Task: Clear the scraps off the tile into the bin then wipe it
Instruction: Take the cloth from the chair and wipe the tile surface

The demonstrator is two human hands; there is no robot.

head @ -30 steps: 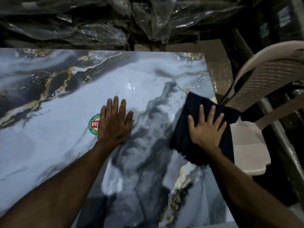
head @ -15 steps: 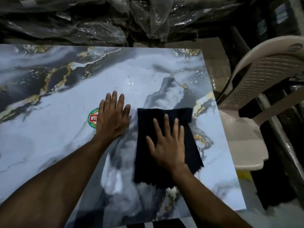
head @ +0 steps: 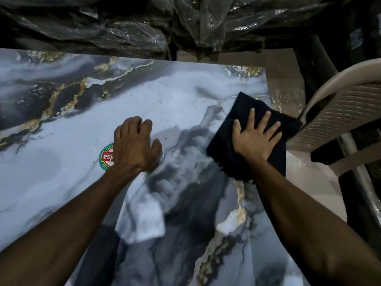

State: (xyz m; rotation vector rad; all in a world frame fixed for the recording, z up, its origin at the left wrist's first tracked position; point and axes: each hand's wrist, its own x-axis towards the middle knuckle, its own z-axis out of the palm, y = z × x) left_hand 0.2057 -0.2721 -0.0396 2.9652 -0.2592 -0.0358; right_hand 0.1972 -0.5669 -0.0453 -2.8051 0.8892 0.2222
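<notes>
Moved: since half a second ago the cloth (head: 243, 141) has slid from the middle of the tile out to its right edge, and the left hand's fingers, flat before, have curled under.
Tile: the big marbled grey, white and gold tile (head: 181, 96) lies flat and fills most of the view.
Cloth: dark, spread on the tile's right side, one corner hanging past the edge.
Right hand: the right hand (head: 254, 139) presses flat on the cloth, fingers spread and straight.
Left hand: the left hand (head: 134, 145) rests on the tile with knuckles bent, holding nothing, partly covering a round red and green sticker (head: 107, 156).
Hands: well apart.
Surroundings: a beige plastic chair (head: 338, 120) stands just right of the tile; crumpled plastic sheeting (head: 123, 23) lies beyond its far edge.
</notes>
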